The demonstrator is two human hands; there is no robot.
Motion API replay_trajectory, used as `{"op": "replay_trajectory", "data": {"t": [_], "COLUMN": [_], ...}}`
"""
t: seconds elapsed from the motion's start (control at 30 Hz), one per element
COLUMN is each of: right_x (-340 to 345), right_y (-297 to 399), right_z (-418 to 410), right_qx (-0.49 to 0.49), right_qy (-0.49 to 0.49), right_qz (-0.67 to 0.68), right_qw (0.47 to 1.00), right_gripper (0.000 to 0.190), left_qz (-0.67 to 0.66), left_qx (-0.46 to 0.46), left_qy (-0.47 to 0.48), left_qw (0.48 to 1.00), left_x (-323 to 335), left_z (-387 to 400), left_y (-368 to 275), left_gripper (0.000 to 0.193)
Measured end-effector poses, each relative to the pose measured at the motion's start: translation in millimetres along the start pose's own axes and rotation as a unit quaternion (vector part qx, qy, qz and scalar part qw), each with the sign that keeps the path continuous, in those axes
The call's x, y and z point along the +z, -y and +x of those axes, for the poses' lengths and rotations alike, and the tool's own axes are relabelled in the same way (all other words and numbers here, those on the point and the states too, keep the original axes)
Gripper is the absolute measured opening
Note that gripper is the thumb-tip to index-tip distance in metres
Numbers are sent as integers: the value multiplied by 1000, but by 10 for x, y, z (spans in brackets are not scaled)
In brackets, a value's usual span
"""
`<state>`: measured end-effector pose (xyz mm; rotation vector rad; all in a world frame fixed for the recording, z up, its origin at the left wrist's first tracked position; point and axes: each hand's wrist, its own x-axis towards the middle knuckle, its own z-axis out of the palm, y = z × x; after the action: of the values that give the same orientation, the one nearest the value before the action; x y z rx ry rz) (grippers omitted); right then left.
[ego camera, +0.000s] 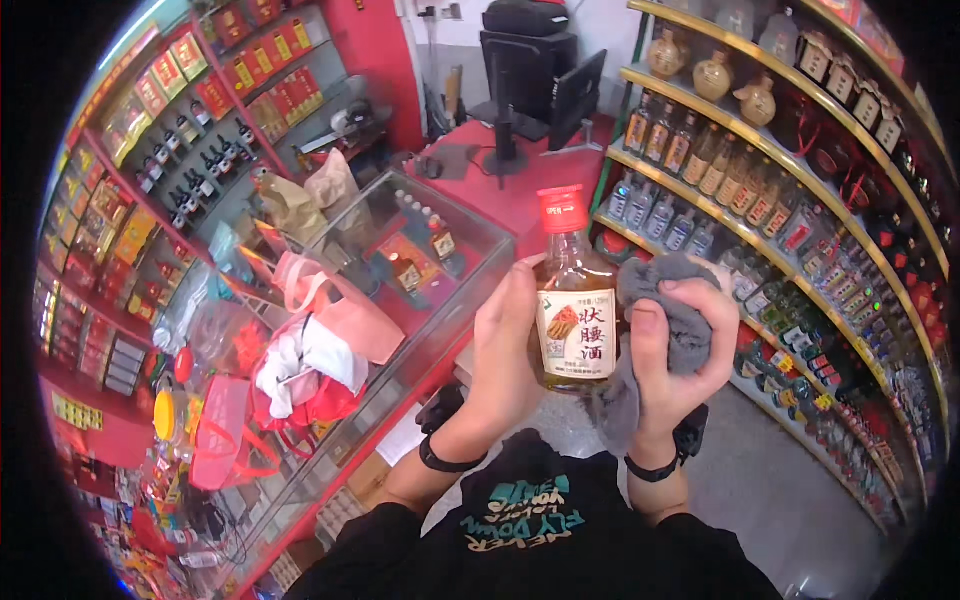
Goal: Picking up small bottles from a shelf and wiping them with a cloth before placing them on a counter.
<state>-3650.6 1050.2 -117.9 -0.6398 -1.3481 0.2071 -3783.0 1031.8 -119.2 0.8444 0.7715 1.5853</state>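
A small glass bottle (576,322) of amber liquid, with a red cap and a pale label bearing writing, stands upright in the middle of the view. My left hand (507,337) holds it by its left side. On the other side, my right hand (686,345) grips a crumpled grey cloth (679,277) between thumb and fingers. The cloth lies close against the bottle's right side, and part of it hangs down below the hand. The bottle's back and its base are partly hidden.
Shelves of bottles (739,191) curve along the right. A glass display counter (480,262) runs diagonally at left, with pink bags (337,307) and paper bags on top. Beyond it, a monitor (577,101) stands on a red desk (465,176). Boxes and bottles fill the left shelves.
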Motion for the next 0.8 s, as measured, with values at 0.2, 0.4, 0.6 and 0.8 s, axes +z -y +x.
{"op": "replay_trajectory", "data": {"t": [0.2,0.4,0.6,0.8], "right_x": [-34,0,259,398], "right_y": [-331,-787,-1224,-1788], "right_z": [311,741,1148,1351], "right_qx": [36,31,-102,-151], "right_qy": [21,3,64,139], "right_qz": [-57,-57,-112,-124], "right_qw": [997,998,986,971], "right_gripper": [29,30,38,43], "left_qz": [-38,65,57,-28], "left_qx": [-1,4,97,102], "left_qy": [72,142,105,6], "left_qw": [997,988,988,994], "left_x": [64,222,367,477], "left_z": [394,966,1746,2679], "left_y": [384,438,383,356], "left_gripper": [48,43,42,41]}}
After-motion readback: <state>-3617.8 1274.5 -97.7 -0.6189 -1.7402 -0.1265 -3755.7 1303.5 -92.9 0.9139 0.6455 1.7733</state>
